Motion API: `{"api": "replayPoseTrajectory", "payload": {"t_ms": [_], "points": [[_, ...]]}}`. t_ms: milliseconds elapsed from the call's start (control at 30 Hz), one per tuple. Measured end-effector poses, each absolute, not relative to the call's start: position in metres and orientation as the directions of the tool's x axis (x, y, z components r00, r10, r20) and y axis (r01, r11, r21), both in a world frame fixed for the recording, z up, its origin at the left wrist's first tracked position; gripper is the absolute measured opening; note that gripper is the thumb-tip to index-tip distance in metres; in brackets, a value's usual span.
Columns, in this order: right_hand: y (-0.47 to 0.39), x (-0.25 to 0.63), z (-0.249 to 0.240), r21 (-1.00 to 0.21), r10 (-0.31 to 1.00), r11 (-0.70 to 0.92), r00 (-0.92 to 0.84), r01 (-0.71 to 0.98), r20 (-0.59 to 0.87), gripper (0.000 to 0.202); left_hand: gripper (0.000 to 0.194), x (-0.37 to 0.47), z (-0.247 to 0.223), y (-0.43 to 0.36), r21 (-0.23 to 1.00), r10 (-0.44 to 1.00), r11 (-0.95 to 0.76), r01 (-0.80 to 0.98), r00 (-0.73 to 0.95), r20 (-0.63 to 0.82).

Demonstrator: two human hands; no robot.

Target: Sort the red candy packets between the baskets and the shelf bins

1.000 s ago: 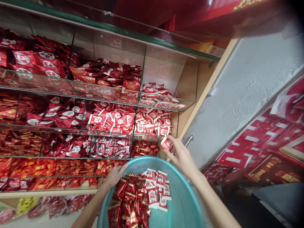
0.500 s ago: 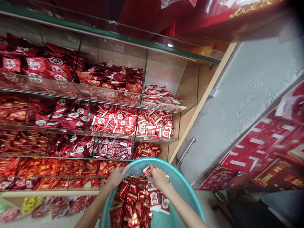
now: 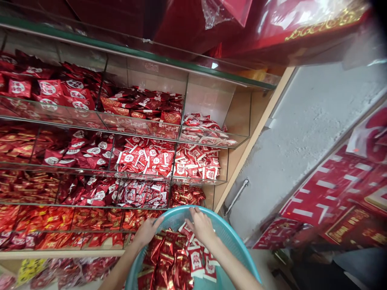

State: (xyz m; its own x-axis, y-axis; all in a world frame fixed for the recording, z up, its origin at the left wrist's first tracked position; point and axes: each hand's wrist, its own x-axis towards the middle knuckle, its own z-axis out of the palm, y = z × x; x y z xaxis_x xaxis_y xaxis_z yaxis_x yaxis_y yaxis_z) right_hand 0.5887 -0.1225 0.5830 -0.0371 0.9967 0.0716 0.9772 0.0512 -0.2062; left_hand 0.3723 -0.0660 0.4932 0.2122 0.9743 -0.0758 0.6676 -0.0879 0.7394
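A turquoise plastic basket point(image 3: 238, 245) holds a heap of shiny dark red and gold packets point(image 3: 169, 262) on its left and white-edged red packets point(image 3: 196, 259) toward its middle. My left hand point(image 3: 148, 230) is at the basket's upper left rim, its thumb stretched toward the rim and its other fingers largely hidden. Over the inside of the basket, near the far rim, is my right hand point(image 3: 201, 226), fingers apart, just above the white-edged packets. Nothing shows held in it.
Glass-fronted shelf compartments point(image 3: 145, 157) full of red packets stand behind the basket. A thick glass shelf edge point(image 3: 136, 46) crosses above. On the right are a grey wall point(image 3: 281, 137) and red hanging goods point(image 3: 326, 189). Bagged items point(image 3: 69, 272) lie below left.
My right hand has let go of a white-edged packet and its fingers have opened toward the far rim. The view has shifted slightly, with the shelves and basket a little lower.
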Motion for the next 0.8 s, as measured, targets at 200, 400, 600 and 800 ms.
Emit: {"api": "replayPoseTrajectory", "payload": {"t_ms": [200, 400, 600, 800], "points": [[-0.107, 0.608, 0.664, -0.287, 0.889, 0.212, -0.063, 0.934, 0.453, 0.027, 0.057, 0.373, 0.495, -0.066, 0.754, 0.974, -0.081, 0.652, 0.213, -0.080], [-0.065, 0.650, 0.696, -0.223, 0.778, 0.252, -0.060, 0.942, 0.625, 0.027, 0.057, 0.373, 0.496, -0.067, 0.753, 0.975, -0.062, 0.655, 0.201, -0.095], [-0.041, 0.666, 0.703, -0.108, 0.827, 0.297, -0.199, 0.949, 0.526, 0.031, 0.057, 0.372, 0.490, -0.065, 0.755, 0.976, -0.067, 0.653, 0.199, -0.085], [-0.040, 0.665, 0.703, -0.138, 0.814, 0.330, -0.207, 0.934, 0.543, 0.022, 0.056, 0.372, 0.494, -0.067, 0.772, 0.971, -0.029, 0.634, 0.202, -0.129]]}}
